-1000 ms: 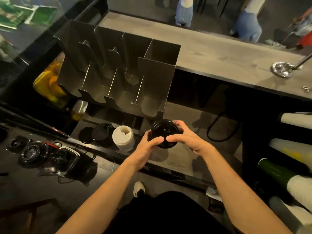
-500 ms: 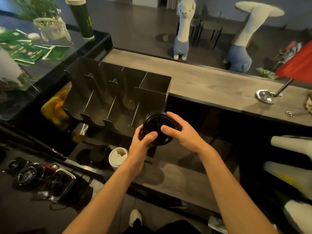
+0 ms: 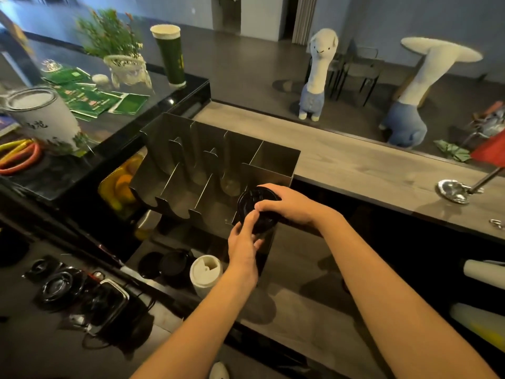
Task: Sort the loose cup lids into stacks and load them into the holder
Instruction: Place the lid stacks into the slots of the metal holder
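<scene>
A stack of black cup lids (image 3: 252, 207) is held at the front right compartment of the steel lid holder (image 3: 273, 157). My right hand (image 3: 287, 203) grips the stack from the right, thumb over its top. My left hand (image 3: 244, 242) holds it from below, thumb on the lid's face. The holder's other slots look empty. A white lid stack (image 3: 206, 272) and black lids (image 3: 172, 265) stand on the lower shelf in front of the holder. More black lids (image 3: 58, 287) lie at the lower left.
The grey wooden counter (image 3: 369, 170) runs right of the holder, with a metal stand base (image 3: 452, 190) on it. The black counter on the left holds a white tin (image 3: 45, 116), a green cup (image 3: 169, 56) and a plant. Rolls lie at the right edge.
Both hands raised the black lid stack up and forward, from the lower shelf to the holder's front right compartment. The view tilted upward.
</scene>
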